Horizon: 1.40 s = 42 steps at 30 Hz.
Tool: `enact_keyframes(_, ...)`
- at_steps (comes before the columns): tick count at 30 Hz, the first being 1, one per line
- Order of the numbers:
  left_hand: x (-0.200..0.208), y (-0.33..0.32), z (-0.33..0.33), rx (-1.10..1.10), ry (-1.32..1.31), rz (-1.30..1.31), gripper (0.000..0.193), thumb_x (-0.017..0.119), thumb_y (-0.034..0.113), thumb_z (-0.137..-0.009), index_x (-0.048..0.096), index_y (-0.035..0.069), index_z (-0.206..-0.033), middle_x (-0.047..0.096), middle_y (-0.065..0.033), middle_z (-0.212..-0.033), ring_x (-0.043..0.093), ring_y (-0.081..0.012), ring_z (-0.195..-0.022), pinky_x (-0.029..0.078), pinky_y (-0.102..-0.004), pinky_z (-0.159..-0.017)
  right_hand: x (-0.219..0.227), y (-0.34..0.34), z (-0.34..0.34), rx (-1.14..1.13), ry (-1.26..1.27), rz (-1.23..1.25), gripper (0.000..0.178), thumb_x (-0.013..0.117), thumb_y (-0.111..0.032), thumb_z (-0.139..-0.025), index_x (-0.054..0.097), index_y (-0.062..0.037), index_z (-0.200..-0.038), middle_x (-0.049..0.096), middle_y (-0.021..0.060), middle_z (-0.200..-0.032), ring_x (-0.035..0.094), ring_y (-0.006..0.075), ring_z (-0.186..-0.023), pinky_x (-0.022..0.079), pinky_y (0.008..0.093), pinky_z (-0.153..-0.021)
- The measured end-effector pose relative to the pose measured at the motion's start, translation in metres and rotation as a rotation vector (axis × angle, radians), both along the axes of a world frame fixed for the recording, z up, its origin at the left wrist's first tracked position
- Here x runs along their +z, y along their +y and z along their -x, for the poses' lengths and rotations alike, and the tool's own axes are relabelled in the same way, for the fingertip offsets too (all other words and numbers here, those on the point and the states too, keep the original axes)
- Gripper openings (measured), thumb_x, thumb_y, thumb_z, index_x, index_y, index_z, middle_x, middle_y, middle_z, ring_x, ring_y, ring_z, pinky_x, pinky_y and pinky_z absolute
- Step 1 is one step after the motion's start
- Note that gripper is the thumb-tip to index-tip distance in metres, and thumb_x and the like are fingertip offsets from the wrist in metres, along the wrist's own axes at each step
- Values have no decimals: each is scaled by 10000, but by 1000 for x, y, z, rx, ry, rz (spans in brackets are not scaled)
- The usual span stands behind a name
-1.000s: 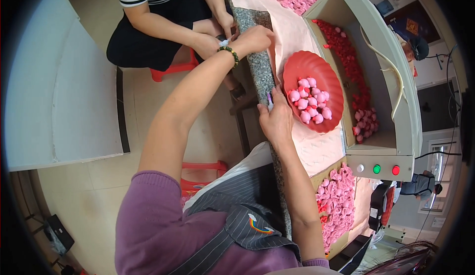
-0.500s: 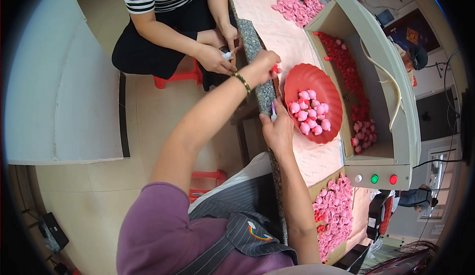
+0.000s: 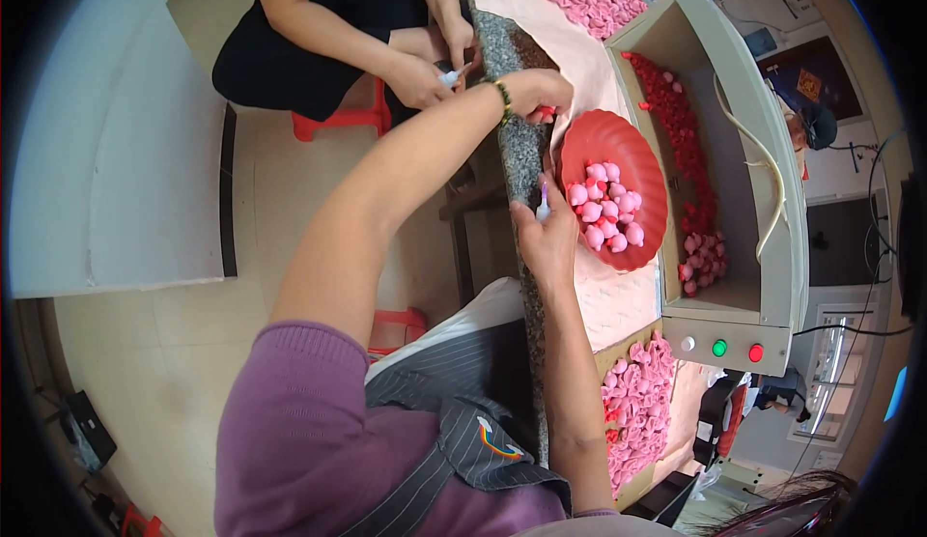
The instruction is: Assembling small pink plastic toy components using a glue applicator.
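My left hand (image 3: 541,91), bracelet at the wrist, is closed over the stone table edge, near the red bowl's far-left rim. A small red piece (image 3: 547,111) shows at its fingertips; its exact kind is not clear. Against the bowl's near-left side, my right hand (image 3: 550,245) grips a small white squeeze bottle (image 3: 543,211) with a thin purple tip pointing away from me. The scalloped red bowl (image 3: 632,141) holds a heap of small pink round figures (image 3: 608,211) with red parts among them.
Right of the bowl stands a beige open-fronted box machine (image 3: 739,323) with red pieces (image 3: 686,141) inside. Pink pieces lie in a tray (image 3: 642,402) nearby and in a far pile (image 3: 594,8). A co-worker's hand (image 3: 420,78) holds a white bottle at left.
My left hand has moved right, closer to the bowl's rim, still with the red piece. My right hand keeps its grip on the bottle. The whole view has shifted slightly.
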<state>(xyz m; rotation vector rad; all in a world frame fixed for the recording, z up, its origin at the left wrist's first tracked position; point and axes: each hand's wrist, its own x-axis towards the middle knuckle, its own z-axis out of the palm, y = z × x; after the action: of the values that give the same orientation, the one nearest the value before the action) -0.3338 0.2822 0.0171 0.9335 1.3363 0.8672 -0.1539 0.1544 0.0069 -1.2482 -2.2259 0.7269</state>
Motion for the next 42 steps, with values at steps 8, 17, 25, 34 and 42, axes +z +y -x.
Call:
enact_keyframes(8,18,21,5,-76,22,-1,68,507,-2,-700,458,44,-709,454,-56,-579,450,-131,-447,311,-227,-349,-4,-1,1,-21,18,18,542,639,-108,-737,478,87,-1217,506,224,-1250,474,265,-1188,328,322,-1007)
enact_keyframes(17,41,30,6,-134,212,-115,62,538,17,-697,512,-5,-749,518,-104,-629,467,-143,-484,337,-241,-395,-5,-4,2,-70,133,90,549,630,-79,-756,439,126,-1229,481,227,-1271,438,259,-1218,299,322,-1028)
enact_keyframes(25,16,26,20,-96,59,-176,65,517,41,-716,546,-17,-725,542,-88,-584,468,-143,-418,353,-263,-374,0,-7,2,-62,151,86,537,626,-75,-741,457,123,-1211,483,233,-1268,442,272,-1216,300,326,-1029)
enact_keyframes(34,-7,-7,4,-191,1263,-534,230,523,133,-737,671,18,-869,654,-185,-920,644,-308,-864,511,-395,-729,-10,-3,-5,-23,103,-20,535,620,-72,-732,463,107,-1211,472,243,-1276,441,292,-1219,314,337,-1021)
enact_keyframes(42,-2,-59,-6,-379,1311,-489,203,548,105,-714,651,-12,-844,620,-184,-1039,648,-296,-831,518,-389,-670,-10,-2,-6,-4,114,-43,528,623,-74,-728,473,100,-1203,476,237,-1275,455,289,-1207,326,338,-1014)
